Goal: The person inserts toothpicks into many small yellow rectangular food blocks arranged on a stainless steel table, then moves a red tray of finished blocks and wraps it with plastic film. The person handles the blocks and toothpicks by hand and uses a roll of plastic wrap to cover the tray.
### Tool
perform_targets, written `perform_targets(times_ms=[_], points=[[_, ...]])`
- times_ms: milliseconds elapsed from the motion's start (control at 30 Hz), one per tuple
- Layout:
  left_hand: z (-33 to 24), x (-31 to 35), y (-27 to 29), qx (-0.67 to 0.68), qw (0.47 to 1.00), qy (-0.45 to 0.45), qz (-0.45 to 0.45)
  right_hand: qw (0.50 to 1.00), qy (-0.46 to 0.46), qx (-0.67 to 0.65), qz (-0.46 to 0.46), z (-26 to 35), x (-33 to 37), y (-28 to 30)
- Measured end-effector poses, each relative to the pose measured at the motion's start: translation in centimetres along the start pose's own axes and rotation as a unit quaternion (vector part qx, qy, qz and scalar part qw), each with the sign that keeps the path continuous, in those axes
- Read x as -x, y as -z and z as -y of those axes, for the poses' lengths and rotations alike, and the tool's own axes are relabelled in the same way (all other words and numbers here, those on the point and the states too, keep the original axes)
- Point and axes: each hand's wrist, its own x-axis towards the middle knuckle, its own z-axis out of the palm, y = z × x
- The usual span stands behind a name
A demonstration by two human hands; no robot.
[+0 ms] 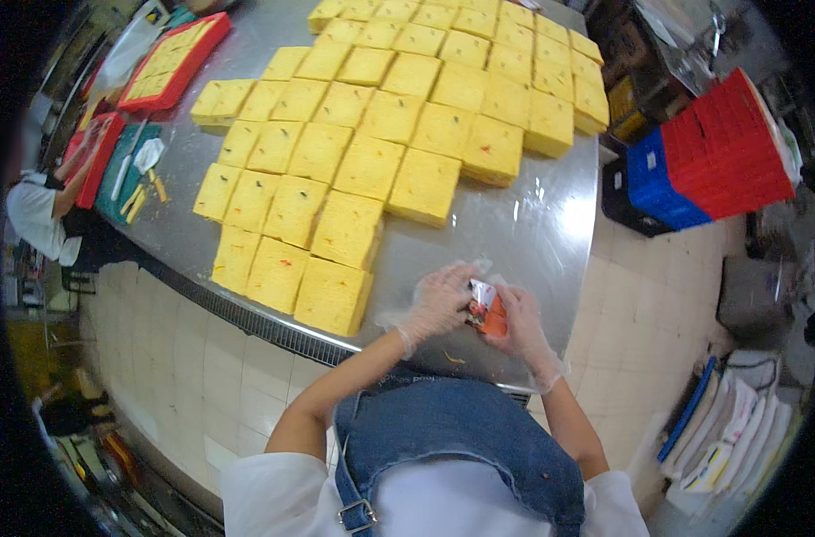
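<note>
Both my hands, in clear plastic gloves, are at a small orange and white packet [494, 313] over the near right part of the steel table. My right hand [519, 322] grips its right side, thumb along the upper edge. My left hand [443, 297] has its fingers closed at the packet's left side; the fingertips are partly hidden. Whether it is a box or a sachet I cannot tell. Ahead and to the left lie many yellow, cake-like square blocks [336, 291] in tight rows, most with a small dark or orange fleck on top.
Red trays [177, 61], one with yellow blocks, and a green board [128, 174] with a knife are at the far left, by another person in white [36, 215]. Stacked red and blue crates [721, 148] stand right of the steel table [551, 224]. Folded sacks [730, 430] lie lower right.
</note>
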Motion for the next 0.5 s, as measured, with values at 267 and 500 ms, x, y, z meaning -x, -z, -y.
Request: perform_targets(times_ms=[267,500], points=[[-1.3,0.3,0.5,0.001,0.996,0.037,-0.077,0.997,0.063,0.001,-0.042,-0.4,-0.2,0.0],[-1.9,0.9,1.7,0.012,0.998,0.058,-0.01,0.997,0.074,0.018,-0.024,-0.4,-0.7,-0.4]])
